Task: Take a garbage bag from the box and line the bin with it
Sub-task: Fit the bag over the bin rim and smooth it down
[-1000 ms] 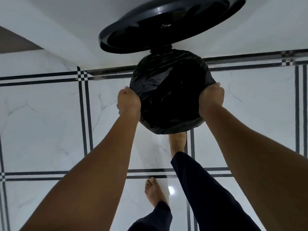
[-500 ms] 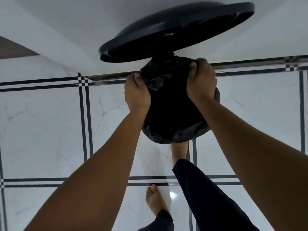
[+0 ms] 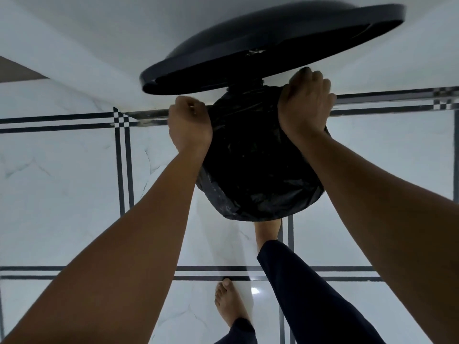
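Observation:
A round bin stands on the floor against the wall, its mouth wrapped in a black garbage bag (image 3: 258,170) folded over the rim. The bin's black lid (image 3: 273,45) is raised and tilted back above it. My left hand (image 3: 190,122) is closed on the bag's edge at the bin's far left side. My right hand (image 3: 306,100) presses and grips the bag at the far right rim, just under the lid. The bin's body is hidden under the bag. The bag box is not in view.
White marble floor tiles (image 3: 62,182) with dark double stripes surround the bin. A white wall (image 3: 99,45) rises right behind it. My right foot (image 3: 267,232) is at the bin's base, likely on a pedal; my left foot (image 3: 229,304) stands nearer.
Both hands have travelled from the bin's near sides up along the rim to its far side by the lid hinge. The lid looks tilted further back.

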A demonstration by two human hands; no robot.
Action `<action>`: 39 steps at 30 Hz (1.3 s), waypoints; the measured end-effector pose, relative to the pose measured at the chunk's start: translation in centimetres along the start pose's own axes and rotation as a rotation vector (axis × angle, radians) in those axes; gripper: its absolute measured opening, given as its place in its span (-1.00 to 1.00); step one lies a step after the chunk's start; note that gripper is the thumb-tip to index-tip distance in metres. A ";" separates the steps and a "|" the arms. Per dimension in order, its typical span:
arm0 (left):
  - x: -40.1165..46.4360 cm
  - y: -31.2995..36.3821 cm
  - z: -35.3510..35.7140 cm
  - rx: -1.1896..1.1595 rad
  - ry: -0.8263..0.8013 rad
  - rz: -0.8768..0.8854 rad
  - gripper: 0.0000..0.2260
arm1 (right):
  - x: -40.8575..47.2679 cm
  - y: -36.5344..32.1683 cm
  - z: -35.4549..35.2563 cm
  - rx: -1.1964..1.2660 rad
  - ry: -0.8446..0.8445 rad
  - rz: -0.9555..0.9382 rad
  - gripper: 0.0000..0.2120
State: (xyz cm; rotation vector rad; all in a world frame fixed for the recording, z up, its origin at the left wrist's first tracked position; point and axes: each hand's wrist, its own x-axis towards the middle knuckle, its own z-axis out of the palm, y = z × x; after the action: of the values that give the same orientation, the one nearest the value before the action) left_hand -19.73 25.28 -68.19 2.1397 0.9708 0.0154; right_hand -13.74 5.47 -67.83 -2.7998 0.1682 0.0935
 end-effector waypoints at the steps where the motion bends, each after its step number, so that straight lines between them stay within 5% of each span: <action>1: -0.1 0.4 0.2 -0.003 0.006 0.045 -0.76 | -0.1 -0.1 0.3 0.046 -0.013 -0.072 -0.69; 9: 0.2 0.3 1.9 0.170 -0.186 0.094 -0.67 | 0.4 0.4 1.6 -0.086 -0.033 -0.271 -0.59; 15: 1.3 1.3 1.4 0.021 -0.284 -0.165 -0.58 | 1.0 0.2 1.6 -0.076 -0.074 -0.209 -0.59; 18: 1.5 1.3 0.5 -0.064 -0.262 -0.260 -0.59 | 1.2 0.2 0.7 0.037 -0.151 -0.105 -0.60; 23: -1.0 -1.1 -1.2 -0.046 0.067 -0.152 -0.71 | -0.9 1.6 -2.0 0.016 0.079 0.320 -0.62; 26: -3.8 -1.7 -1.0 -0.116 0.114 -0.289 -0.72 | -2.5 2.8 -1.6 0.213 -0.057 0.544 -0.58; 30: -5.6 -2.6 0.1 -0.200 -0.006 -0.398 -0.52 | -3.7 3.5 -0.5 0.245 -0.138 0.435 -0.51; 35: -1.9 -3.0 -0.5 -0.316 -0.129 -0.557 -0.65 | -1.2 4.5 -0.6 0.307 -0.271 0.553 -0.45; 37: -1.6 -3.1 -1.0 -0.286 -0.128 -0.531 -0.65 | -1.1 4.0 -0.9 0.221 -0.194 0.541 -0.51; 39: -2.4 -3.1 -1.4 -0.198 0.005 -0.330 -0.66 | -1.9 2.9 -1.6 0.029 0.035 0.296 -0.60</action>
State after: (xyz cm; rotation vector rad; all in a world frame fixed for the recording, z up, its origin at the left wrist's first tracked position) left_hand -23.82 25.96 -68.54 1.7821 1.2603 -0.0434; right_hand -15.96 2.38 -67.12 -2.7285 0.5865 0.1106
